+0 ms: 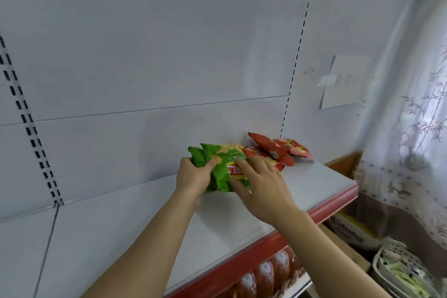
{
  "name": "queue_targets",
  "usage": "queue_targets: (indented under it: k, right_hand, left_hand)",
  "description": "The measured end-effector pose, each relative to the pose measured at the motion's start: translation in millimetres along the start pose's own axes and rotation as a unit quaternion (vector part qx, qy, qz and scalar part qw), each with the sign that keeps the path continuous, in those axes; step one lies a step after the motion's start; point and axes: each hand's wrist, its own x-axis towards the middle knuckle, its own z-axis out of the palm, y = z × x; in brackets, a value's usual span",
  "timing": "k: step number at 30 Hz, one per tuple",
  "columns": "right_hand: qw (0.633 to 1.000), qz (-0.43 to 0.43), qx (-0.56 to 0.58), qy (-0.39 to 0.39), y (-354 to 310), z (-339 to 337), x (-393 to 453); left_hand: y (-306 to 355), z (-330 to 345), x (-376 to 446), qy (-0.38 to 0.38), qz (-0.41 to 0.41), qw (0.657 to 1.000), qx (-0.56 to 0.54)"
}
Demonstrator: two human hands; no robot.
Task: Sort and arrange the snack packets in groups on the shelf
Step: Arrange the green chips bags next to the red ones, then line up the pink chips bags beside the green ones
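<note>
The green snack packets [221, 167] sit on the white shelf [302, 189], towards its far side near the back panel [145, 80], and both hands are on them. There appear to be two or more green packets bunched together, though the exact count cannot be told. The front packet's long axis runs roughly from near to far, tilted a little to the left at its far end.

The left hand [193, 176] grips the left edge of the bunch, thumb curled over the front face and fingers hidden behind. The right hand [261, 181] lies over the right part of the front packet with fingers spread and fairly straight, pressing or steadying rather than pinching.

Just to the right, touching or nearly touching the green bunch, lie the red snack packets [278, 150], piled loosely and overlapping, with their far ends against the back panel. The coming move seems to turn on this boundary: the green group lies left of the red one, so squaring the green packets probably means drawing them left or standing them up, away from the red pile. The left hand, already holding, is better placed to lead.

The shelf has a red front edge [266, 242]; beneath it a row of bottles [266, 273] shows, and a basket [399, 271] stands lower right.
</note>
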Motion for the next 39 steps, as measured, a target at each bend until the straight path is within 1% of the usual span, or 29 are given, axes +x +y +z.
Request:
queue_targets:
  k: [3,5,6,8,9,11,14,18,20,22,27,30,34,39]
  right_hand:
    - [0.999,-0.019,-0.027,-0.014,17.7,10.9,21.3]
    - [0.998,-0.039,-0.042,-0.033,28.9,15.6,32.1]
    - [0.996,-0.053,-0.053,-0.040,33.8,17.7,35.8]
    - [0.994,-0.081,-0.060,-0.048,40.9,21.3,42.8]
    - [0.993,-0.092,-0.055,-0.052,43.5,23.0,46.3]
    - [0.991,-0.114,-0.043,-0.063,48.7,27.6,52.5]
    - [0.985,-0.144,-0.046,-0.082,53.2,31.5,55.6]
    - [0.979,-0.164,-0.026,-0.115,59.4,30.3,61.5]
    - [0.980,-0.168,-0.011,-0.109,60.9,30.0,60.5]
    - [0.982,-0.163,0.000,-0.094,61.6,29.8,58.6]
    - [0.982,-0.180,0.021,-0.048,55.4,14.3,55.4]
    - [0.979,-0.196,0.038,-0.032,40.8,6.3,56.0]
    - [0.973,-0.219,0.065,-0.018,1.9,0.6,41.5]
    - [0.959,-0.267,0.097,-0.009,-65.1,-8.1,13.0]
  left_hand:
    - [-4.8,17.8,21.4,0.018,-0.001,1.000,0.023]
    - [-7.5,26.2,28.5,0.036,0.014,0.994,0.103]
    - [-7.7,28.5,27.7,0.042,0.026,0.984,0.173]
    - [-8.3,30.6,26.3,0.051,0.054,0.948,0.310]
    - [-6.3,30.7,25.3,0.056,0.059,0.931,0.356]
    - [-2.0,30.4,23.1,0.071,0.035,0.915,0.396]
    - [0.4,31.8,15.9,0.098,0.015,0.911,0.400]
    - [2.2,33.1,-1.2,0.127,0.013,0.928,0.350]
    - [4.2,32.5,-14.1,0.139,0.024,0.931,0.337]
    - [3.1,30.0,-21.3,0.149,0.042,0.926,0.345]
    - [3.2,23.2,-48.7,0.191,0.085,0.894,0.397]
    - [6.0,14.3,-68.4,0.212,0.119,0.868,0.433]
    - [7.8,-18.5,-97.1,0.254,0.141,0.824,0.486]
    - [12.0,-85.0,-139.8,0.307,0.151,0.791,0.507]
